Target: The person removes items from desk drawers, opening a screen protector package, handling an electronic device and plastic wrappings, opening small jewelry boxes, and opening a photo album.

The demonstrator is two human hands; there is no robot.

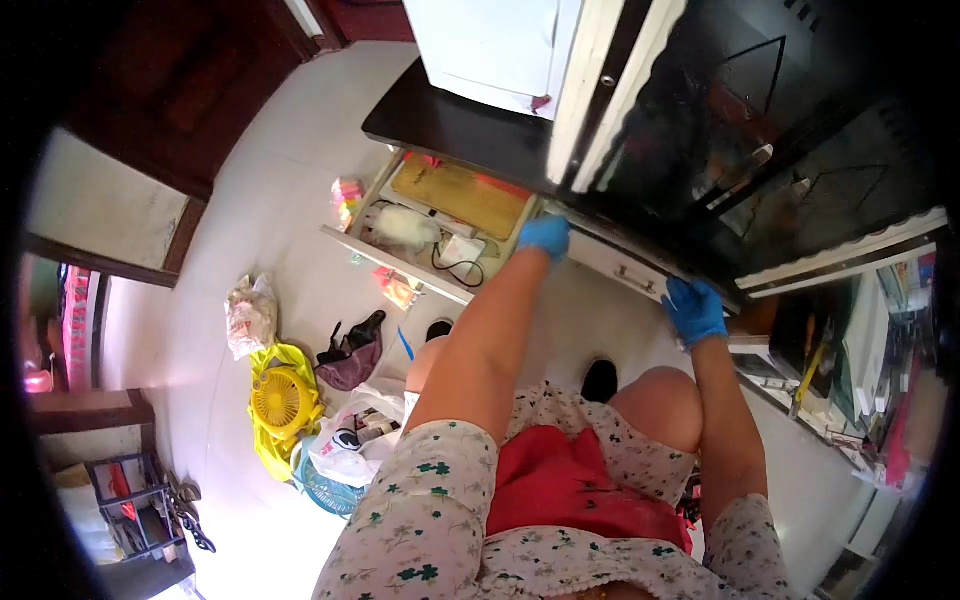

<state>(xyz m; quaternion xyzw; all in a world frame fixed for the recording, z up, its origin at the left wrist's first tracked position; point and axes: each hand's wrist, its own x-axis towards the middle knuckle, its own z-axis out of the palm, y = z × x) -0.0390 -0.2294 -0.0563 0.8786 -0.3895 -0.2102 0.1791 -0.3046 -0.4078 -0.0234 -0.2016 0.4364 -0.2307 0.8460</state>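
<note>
Both of my hands wear blue gloves. My left hand (pixel 545 236) is closed at the right end of an open drawer (pixel 400 262); what it grips, if anything, is hidden. Inside the drawer lie a yellowish board (pixel 455 195), a clear plastic bag (pixel 403 226), a white box (pixel 462 253) and a dark cable. My right hand (pixel 696 312) is at the right end of a closed white drawer (pixel 615 268), beside the cabinet edge, with its fingers bent and partly apart. Nothing shows in it.
A dark cabinet top (pixel 450 125) carries a white appliance (pixel 495 45). On the floor at left are a yellow fan (pixel 283 398) on a yellow bag, a plastic bag (pixel 251 315), a purple-and-black item (pixel 350 355) and a teal basket (pixel 330 492). Shelves with clutter stand at right.
</note>
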